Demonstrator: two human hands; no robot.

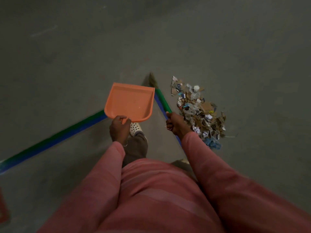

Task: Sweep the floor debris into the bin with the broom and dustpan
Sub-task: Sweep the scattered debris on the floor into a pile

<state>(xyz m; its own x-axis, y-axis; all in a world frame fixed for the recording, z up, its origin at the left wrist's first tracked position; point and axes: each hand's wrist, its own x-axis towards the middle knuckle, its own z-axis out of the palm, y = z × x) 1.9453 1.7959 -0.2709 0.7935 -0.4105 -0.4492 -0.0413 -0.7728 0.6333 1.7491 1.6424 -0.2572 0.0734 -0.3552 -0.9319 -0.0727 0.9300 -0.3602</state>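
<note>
My left hand [119, 127] grips the short handle of an orange plastic dustpan [130, 101], which I hold above the floor with its open edge pointing away from me; its tray looks bare except for a tiny speck. My right hand [174, 123] is closed round the green handle of the broom [162, 100]. The broom's straw-coloured bristles [152, 80] reach the floor just beyond the dustpan. A pile of debris [197, 111], made of cardboard scraps, paper bits and plastic, lies on the grey floor right beside my right hand. No bin is in view.
Green-and-blue floor tape [50, 142] runs from the lower left up to a corner behind the dustpan. My foot in a white perforated clog [136, 128] stands under the dustpan. A reddish object [3, 207] shows at the left edge. Grey concrete floor [218, 47] stretches ahead.
</note>
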